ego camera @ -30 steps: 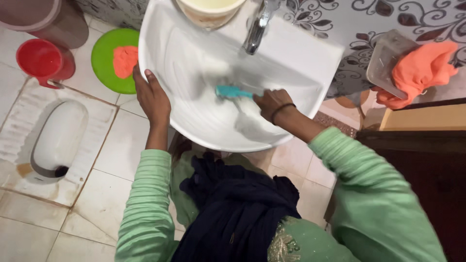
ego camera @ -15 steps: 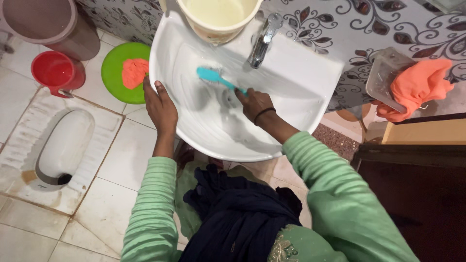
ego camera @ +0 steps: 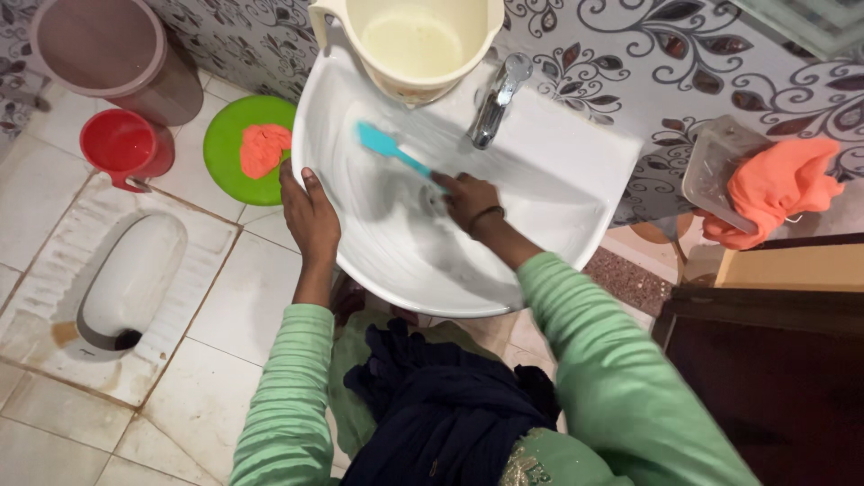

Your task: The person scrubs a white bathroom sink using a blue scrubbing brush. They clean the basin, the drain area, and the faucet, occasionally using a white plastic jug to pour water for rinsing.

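Item: teal scrub brush [ego camera: 385, 148], plastic, long handle. Location: inside the white wash basin [ego camera: 558, 171], head against the back wall of the bowl, below the jug, handle slanting down toward the drain.

Grip, right: my right hand [ego camera: 466, 199] is closed round the handle's lower end, fingers wrapped tight, a dark band at the wrist; it sits over the middle of the basin.

Grip, left: my left hand [ego camera: 310, 216] clasps the basin's left rim, fingers curled over the edge, pinching only the rim.

At the basin's back edge: cream plastic jug [ego camera: 409, 45], upright, some pale liquid inside; chrome tap [ego camera: 497, 101] just right of it.

Left of the basin, on the tiled floor [ego camera: 225, 297]: green round lid [ego camera: 229, 135] bearing an orange cloth [ego camera: 263, 148]; further left a red mug [ego camera: 124, 144]; beyond it a brown bucket [ego camera: 112, 54]; below these a white squat toilet pan [ego camera: 126, 279].

Right of the basin: clear plastic tray [ego camera: 715, 166] with an orange rag [ego camera: 778, 189] draped on it.
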